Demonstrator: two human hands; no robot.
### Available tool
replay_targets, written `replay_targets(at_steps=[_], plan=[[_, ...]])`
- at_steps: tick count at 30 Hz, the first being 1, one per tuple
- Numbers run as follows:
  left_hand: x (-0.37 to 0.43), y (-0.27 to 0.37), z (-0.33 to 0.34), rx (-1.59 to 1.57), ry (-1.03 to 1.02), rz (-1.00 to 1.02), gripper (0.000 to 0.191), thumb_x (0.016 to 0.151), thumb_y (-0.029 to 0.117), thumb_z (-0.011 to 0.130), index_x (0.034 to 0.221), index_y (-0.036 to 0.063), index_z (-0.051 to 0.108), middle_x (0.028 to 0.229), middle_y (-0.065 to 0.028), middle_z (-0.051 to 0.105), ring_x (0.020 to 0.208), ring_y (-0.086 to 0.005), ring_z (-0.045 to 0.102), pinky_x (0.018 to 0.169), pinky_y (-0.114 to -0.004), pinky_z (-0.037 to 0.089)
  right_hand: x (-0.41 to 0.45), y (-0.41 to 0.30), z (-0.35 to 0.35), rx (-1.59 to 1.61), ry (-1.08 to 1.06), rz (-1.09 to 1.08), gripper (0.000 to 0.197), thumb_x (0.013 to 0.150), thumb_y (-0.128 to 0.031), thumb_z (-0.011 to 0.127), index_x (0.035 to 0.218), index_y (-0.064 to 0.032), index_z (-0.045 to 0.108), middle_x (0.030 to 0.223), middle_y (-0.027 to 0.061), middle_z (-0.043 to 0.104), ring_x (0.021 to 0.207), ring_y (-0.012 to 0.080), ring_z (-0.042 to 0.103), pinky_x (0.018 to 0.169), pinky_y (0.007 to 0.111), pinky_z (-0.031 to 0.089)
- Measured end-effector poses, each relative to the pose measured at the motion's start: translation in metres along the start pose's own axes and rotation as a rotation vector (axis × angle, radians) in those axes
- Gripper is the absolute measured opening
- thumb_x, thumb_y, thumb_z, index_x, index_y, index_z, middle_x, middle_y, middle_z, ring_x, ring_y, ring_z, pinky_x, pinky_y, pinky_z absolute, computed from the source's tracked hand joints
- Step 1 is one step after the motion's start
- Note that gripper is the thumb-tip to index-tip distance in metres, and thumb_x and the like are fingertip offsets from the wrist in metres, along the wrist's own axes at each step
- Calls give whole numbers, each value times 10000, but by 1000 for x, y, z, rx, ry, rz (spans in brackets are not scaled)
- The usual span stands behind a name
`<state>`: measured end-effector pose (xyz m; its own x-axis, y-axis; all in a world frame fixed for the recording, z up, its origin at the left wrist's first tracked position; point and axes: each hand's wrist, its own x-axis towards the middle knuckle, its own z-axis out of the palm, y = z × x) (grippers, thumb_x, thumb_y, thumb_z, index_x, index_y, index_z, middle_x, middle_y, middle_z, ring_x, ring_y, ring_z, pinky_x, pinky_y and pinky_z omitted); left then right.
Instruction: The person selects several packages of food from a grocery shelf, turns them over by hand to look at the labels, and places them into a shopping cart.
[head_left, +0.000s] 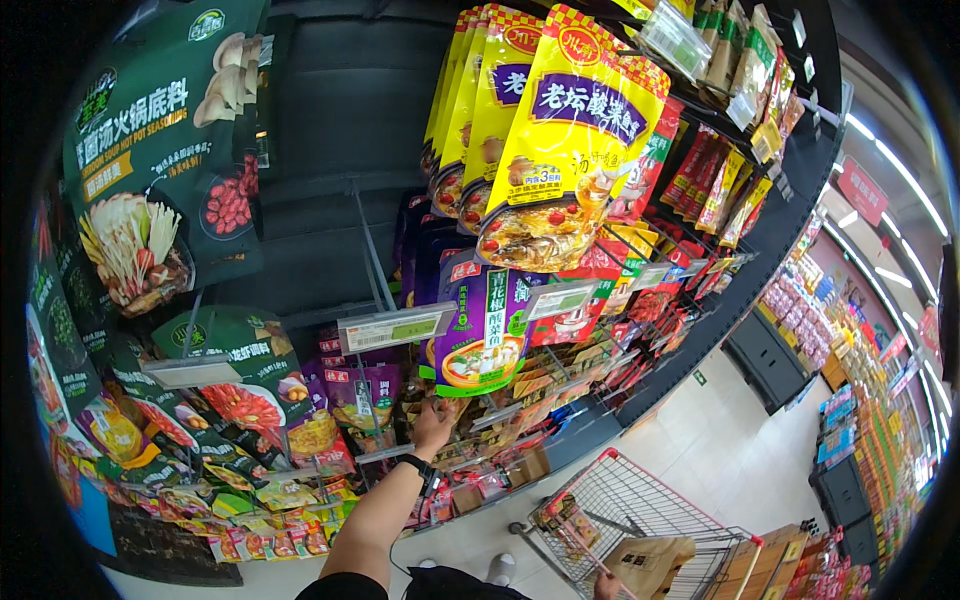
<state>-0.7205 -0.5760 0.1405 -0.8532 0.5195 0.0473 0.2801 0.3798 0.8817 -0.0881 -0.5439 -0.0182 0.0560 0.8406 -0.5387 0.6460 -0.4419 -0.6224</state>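
Observation:
My left hand (435, 424), a dark watch (424, 474) on its wrist, reaches up into the hanging shelf display. Its fingers are just below a purple and green seasoning pouch (484, 330), among brownish packets; the fingertips are partly hidden, so a grip cannot be made out. Above that pouch hang yellow pickled-vegetable fish seasoning pouches (577, 127) on a hook. At the bottom edge, my right hand (606, 586) is closed on the rim of a wire shopping cart (637, 487). In the cart are a brown paper bag (649, 562) and a packet (576, 519).
Dark green hot pot seasoning pouches (150, 165) hang at left. Metal hooks with price tag holders (394, 328) jut outward. Red and yellow sachets (720, 180) hang at right. Tiled floor (697, 420) runs beside the shelf, with stocked displays (862, 450) across the aisle.

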Motion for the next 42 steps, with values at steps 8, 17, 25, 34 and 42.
replay_targets(at_steps=[8,17,25,34,42], plan=[[-31,23,-59,-235,-120,183,358,957,340,593,1160,47,556,789,-81,594,689,-202,548,630,-372,438,-20,-19,86,33,272,-278,183,732,-134,696,686,34,638,676,158,660,656,255,639,636,377,492],[-95,43,-94,-256,-413,194,346,966,291,590,1134,-11,605,937,-72,666,834,-137,582,748,-321,478,-20,-62,101,181,297,-32,131,830,-142,645,806,-14,624,713,66,607,675,188,567,628,347,473],[-130,45,-68,-464,-526,89,204,990,225,567,931,29,568,802,44,521,749,-66,439,678,-268,401,-74,-219,108,373,-338,-354,172,926,-150,550,970,-22,657,833,47,657,774,139,615,700,283,502],[-154,45,-6,-681,-751,5,147,985,165,552,1029,27,576,927,19,573,855,-72,510,759,-272,445,-109,-315,95,344,-846,-614,486,899,-236,695,1267,33,528,1136,43,644,1029,124,586,926,304,470],[-165,69,21,-782,-1032,-197,322,1002,182,545,1263,-7,538,1202,-68,609,1077,-137,574,937,-305,472,-117,-305,60,654,-555,-533,285,935,-103,633,1179,29,568,1103,63,671,977,116,616,876,305,505]])
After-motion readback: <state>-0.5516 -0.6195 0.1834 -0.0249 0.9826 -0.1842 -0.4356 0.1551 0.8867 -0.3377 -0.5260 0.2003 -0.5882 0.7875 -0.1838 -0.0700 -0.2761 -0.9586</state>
